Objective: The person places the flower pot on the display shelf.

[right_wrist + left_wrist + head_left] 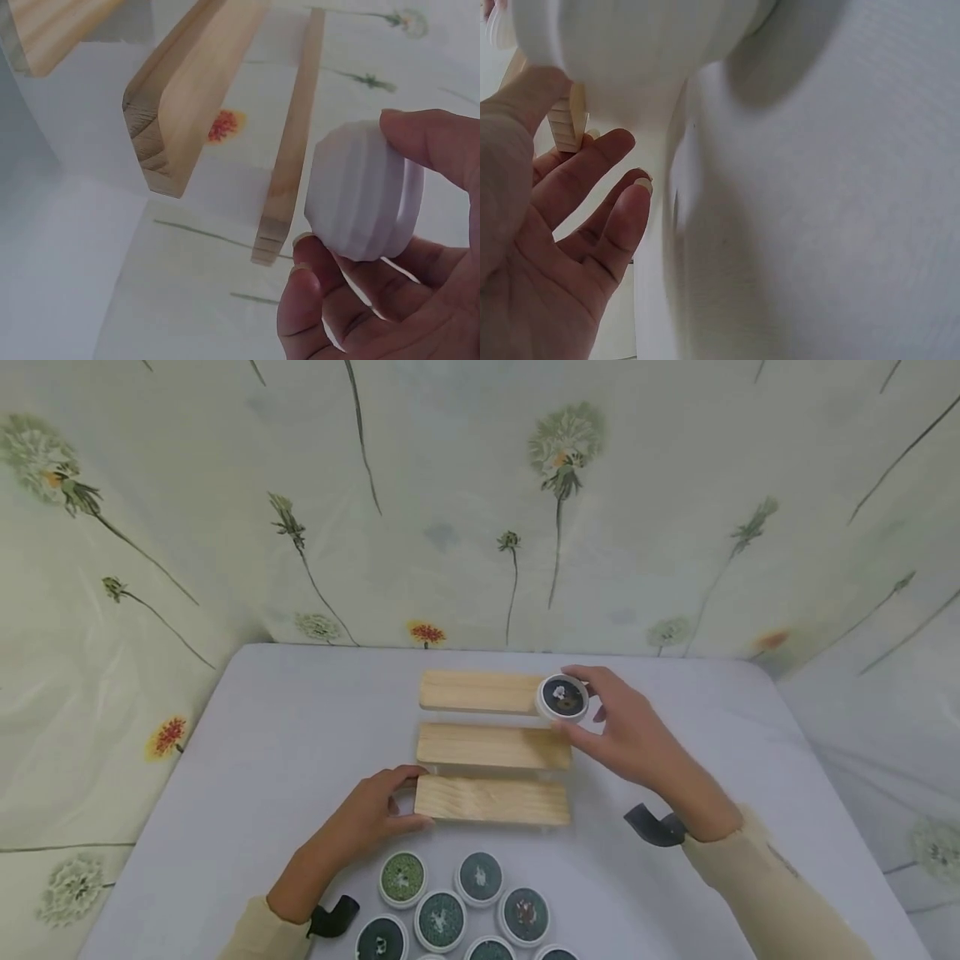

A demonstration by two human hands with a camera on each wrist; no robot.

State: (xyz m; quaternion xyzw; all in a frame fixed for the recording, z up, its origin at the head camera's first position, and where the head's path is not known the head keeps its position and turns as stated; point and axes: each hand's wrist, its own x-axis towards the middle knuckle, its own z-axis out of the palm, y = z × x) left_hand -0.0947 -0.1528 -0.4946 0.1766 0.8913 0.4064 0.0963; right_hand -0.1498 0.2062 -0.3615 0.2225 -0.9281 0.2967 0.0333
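Note:
A three-tier stand has a front wooden board, a middle board and a back board. My left hand grips the front board's left end, thumb on the near side, a finger behind; in the left wrist view the other fingers stay off the wood. My right hand holds a small round white pot with a dark, speckled top between thumb and fingers. It is at the back board's right end. In the right wrist view the pot's ribbed side shows beside the board; whether they touch I cannot tell.
Several similar white pots, among them one with a green top and one with a reddish figure, stand in front of the stand. The white table meets a flower-patterned cloth behind.

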